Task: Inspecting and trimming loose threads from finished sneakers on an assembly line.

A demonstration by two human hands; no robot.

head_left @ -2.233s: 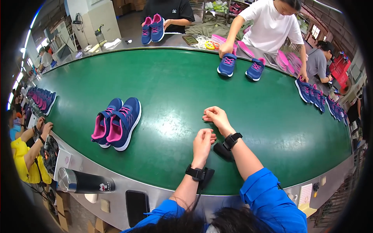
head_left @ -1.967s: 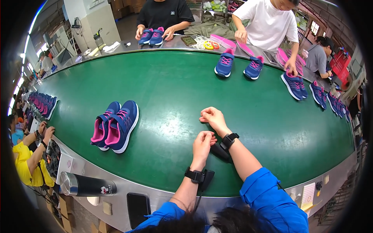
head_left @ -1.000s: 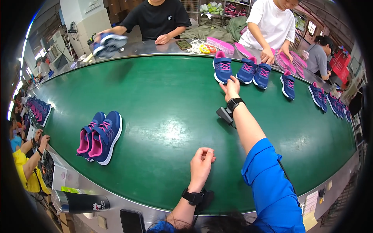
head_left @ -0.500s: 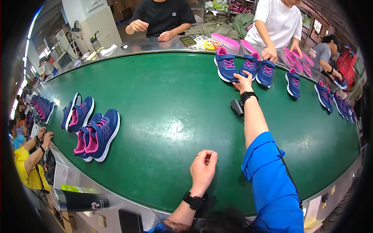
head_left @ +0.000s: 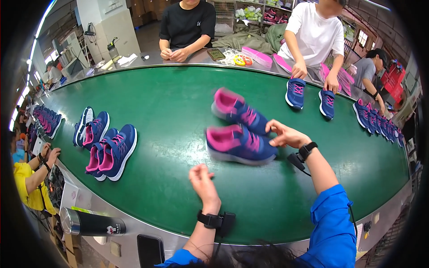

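Observation:
My right hand (head_left: 289, 135) grips the toe ends of a pair of navy sneakers with pink linings and laces, between thumb and fingers. The nearer sneaker (head_left: 243, 145) and the farther sneaker (head_left: 240, 111) are blurred by motion, their heels pointing left. Below and left of them, my left hand (head_left: 203, 184) hovers over the green work surface (head_left: 178, 102) with loosely bent fingers and nothing in it. Two more pairs, including a front sneaker (head_left: 119, 152), are at the left, the rear ones partly tilted.
Across the table, a person in white holds one sneaker (head_left: 295, 94) and another sneaker (head_left: 327, 103). Sneakers line the right (head_left: 375, 118) and far left (head_left: 49, 120). Pink insoles (head_left: 257, 57) and a phone (head_left: 216, 54) lie at the back. A black bottle (head_left: 94, 222) and dark phone (head_left: 150, 250) are in front.
My right hand has brought two sneakers from the far edge toward me and left. My left hand has moved left and up, its fingers loosening. The person in white now reaches to two sneakers.

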